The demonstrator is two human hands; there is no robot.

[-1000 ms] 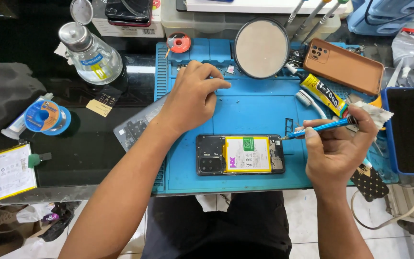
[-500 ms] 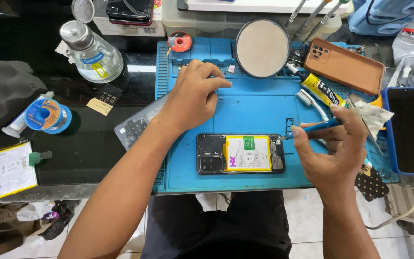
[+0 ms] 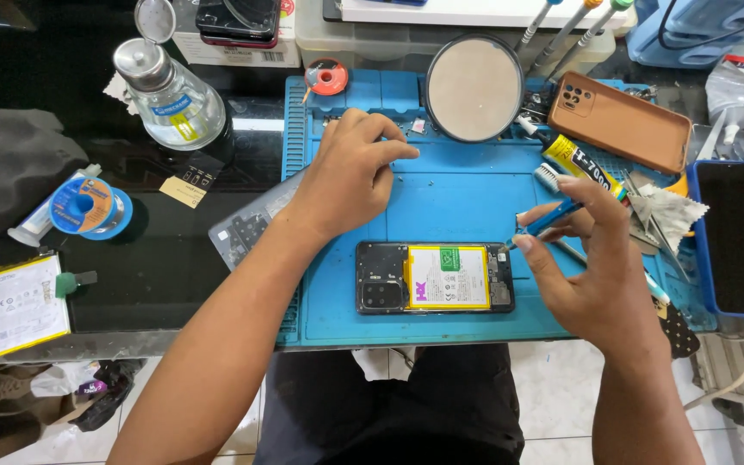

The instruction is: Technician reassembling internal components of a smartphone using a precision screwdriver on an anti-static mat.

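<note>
screwdriver (image 3: 551,217) tip hidden behind right hand (image 3: 592,267)

Bright, even daylight fills the scene, seemingly strongest from the far right, where the white shelf edge (image 3: 475,12) and clear plastic bag (image 3: 738,82) nearly wash out. The blue mat (image 3: 458,185) is evenly lit, with soft, short shadows under the left hand (image 3: 350,172) and right hand (image 3: 592,267). The black tabletop (image 3: 174,258) at left is dim and glossy, showing a pale streak of glare near the glass bottle (image 3: 170,95). The round mirror (image 3: 474,89) reflects flat grey. Focus is sharp at centre; the near forearms soften slightly, and lines bow at the edges.
</note>
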